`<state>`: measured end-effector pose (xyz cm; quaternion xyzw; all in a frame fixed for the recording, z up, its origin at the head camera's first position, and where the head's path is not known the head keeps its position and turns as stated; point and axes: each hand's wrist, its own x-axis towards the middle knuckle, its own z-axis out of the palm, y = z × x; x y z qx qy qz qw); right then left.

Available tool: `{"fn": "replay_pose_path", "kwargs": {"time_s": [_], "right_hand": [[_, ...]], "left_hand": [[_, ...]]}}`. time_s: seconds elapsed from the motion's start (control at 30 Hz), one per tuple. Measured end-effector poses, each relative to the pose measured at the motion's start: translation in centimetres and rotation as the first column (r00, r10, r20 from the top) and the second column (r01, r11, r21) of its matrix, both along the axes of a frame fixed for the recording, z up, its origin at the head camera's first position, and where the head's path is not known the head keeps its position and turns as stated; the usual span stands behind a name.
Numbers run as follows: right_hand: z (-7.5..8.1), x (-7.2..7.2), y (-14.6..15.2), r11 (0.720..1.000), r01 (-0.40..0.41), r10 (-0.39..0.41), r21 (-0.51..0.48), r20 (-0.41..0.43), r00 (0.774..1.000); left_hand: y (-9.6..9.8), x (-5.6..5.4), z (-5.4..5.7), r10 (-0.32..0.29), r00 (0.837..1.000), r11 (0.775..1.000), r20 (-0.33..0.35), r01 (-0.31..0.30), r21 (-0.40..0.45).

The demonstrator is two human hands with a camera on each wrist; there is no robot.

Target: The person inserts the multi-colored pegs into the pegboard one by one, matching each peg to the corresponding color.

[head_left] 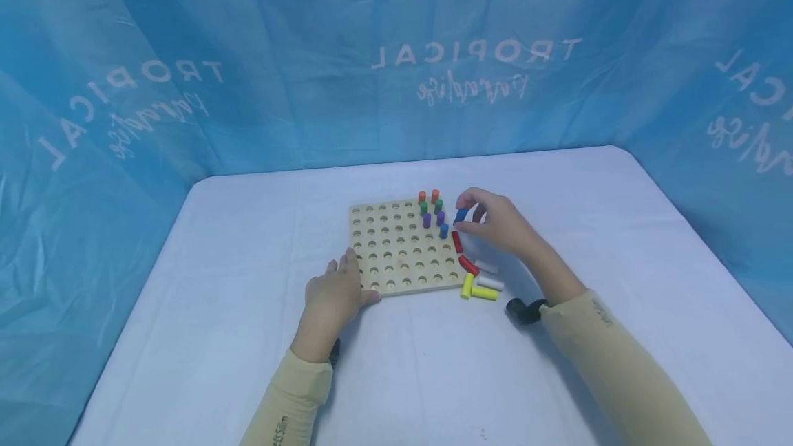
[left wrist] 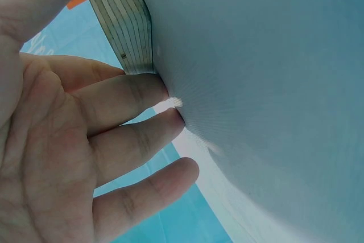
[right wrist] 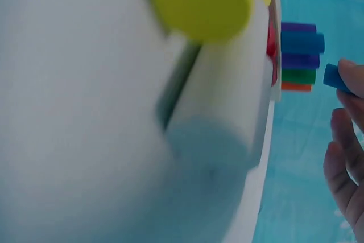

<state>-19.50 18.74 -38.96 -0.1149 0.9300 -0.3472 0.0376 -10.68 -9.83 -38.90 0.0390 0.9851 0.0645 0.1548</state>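
A wooden pegboard (head_left: 403, 253) with rows of round holes lies on the table. At its right back corner, orange (head_left: 435, 196), green (head_left: 424, 208) and purple pegs (head_left: 427, 221) stand in pairs, with one blue peg (head_left: 443, 230) in front of them. My right hand (head_left: 500, 222) pinches another blue peg (right wrist: 331, 77) between thumb and finger, just off the board's right edge. My left hand (head_left: 334, 292) rests at the board's front left corner, fingers fairly straight along its side. In the left wrist view its fingertips (left wrist: 153, 86) touch the table beside the board's edge (left wrist: 122, 21).
Loose pegs lie by the board's right side: red (head_left: 468, 265), yellow (head_left: 484, 292) and white (head_left: 491, 283). A white cloth covers the table (head_left: 260, 239). Blue printed curtains (head_left: 347, 109) hang behind and at both sides. A black wrist camera (head_left: 523, 311) sits under the right forearm.
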Motion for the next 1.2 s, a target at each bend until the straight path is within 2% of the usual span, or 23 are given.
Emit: {"fn": "replay_pose_path", "kwargs": {"time_s": [0.17,0.3,0.77,1.0,1.2], "right_hand": [[0.3,-0.4,-1.2,0.997,-0.065,0.065,-0.038,-0.007,0.998],[0.4,-0.7,-2.2,0.996,-0.089,0.09,-0.027,0.002,0.996],[-0.3,-1.3,-4.1,0.991,-0.134,0.133,0.023,0.058,0.989],[-0.7,-1.4,-4.2,0.986,-0.151,0.15,0.068,0.023,0.988],[-0.7,-1.3,-4.4,0.984,-0.148,0.146,0.098,0.025,0.989]], "left_hand": [[0.0,-0.1,0.0,-0.004,1.0,1.0,0.0,0.004,-0.007],[0.0,-0.1,-0.1,-0.004,1.0,1.0,-0.002,0.004,-0.007],[-0.1,-0.3,-0.3,-0.009,1.0,1.0,-0.012,0.009,-0.017],[-0.2,-0.3,-0.3,-0.009,1.0,1.0,-0.012,0.009,-0.013],[-0.3,-0.3,-0.2,-0.005,1.0,1.0,0.0,0.005,-0.01]]}}
